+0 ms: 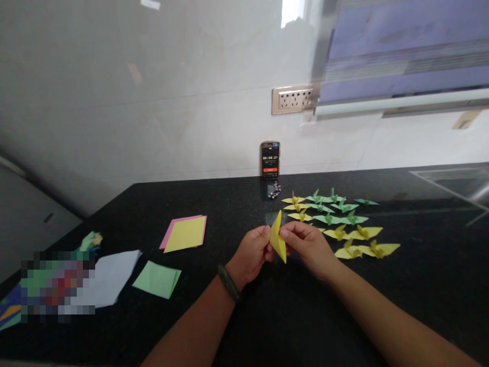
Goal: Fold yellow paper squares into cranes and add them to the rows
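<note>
- The thin, pointed piece of folded yellow paper is up in the air over the glossy black countertop, between both hands and standing nearly upright. My guess is that's so both sides can be reached at once.
- Left hand: pinching the paper's left side, thumb on top and fingers curled under. Looks like the steadying grip to me.
- Right hand: thumb and forefinger pinching the right edge near the middle, probably for finer control. Can't really make out the fingertips behind the paper.
- Off to the right there are rows of small yellow folded-paper cranes and pale green folded-paper cranes, mostly grouped by colour. Seems like a tidy way to keep wings from getting squashed, and easy to count too.
- Flat stuff sits left: a square yellow paper sheet over a pink paper sheet, with a light green paper piece nearer. Handy for the left arm, I'd say.
- Black smartphone stands against the wall showing 00:58:21, presumably propped so the timer's readable.
</note>
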`<state>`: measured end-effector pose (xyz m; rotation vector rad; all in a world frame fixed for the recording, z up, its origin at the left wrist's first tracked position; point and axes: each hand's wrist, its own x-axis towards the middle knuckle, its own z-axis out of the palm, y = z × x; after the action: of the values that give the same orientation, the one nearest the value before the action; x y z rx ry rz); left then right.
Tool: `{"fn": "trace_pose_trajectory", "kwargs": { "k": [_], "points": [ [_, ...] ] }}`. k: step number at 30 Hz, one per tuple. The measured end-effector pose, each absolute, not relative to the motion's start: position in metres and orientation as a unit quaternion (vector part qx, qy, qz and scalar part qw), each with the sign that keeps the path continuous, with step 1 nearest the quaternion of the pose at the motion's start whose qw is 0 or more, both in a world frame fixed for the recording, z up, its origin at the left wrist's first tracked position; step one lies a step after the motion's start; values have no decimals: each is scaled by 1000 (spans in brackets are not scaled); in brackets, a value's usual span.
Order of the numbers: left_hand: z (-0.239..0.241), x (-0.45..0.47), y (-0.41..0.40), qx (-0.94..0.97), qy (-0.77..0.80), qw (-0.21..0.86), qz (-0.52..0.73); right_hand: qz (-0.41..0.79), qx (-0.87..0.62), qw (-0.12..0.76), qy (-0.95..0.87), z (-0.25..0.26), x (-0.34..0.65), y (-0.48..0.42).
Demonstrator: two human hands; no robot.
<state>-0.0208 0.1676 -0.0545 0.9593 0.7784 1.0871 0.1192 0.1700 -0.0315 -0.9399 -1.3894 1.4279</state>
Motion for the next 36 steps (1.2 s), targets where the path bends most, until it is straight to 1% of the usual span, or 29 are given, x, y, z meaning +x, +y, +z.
{"fn": "trace_pose_trajectory", "kwargs": {
  "k": [20, 36],
  "points": [
    [-53, -21, 170, 398, 357, 677, 506, 614, -344, 426, -568, -27, 122, 170],
    [-49, -24, 171, 353, 341, 702, 516, 630, -326, 386, -590, -32, 127, 173]
  ]
}}
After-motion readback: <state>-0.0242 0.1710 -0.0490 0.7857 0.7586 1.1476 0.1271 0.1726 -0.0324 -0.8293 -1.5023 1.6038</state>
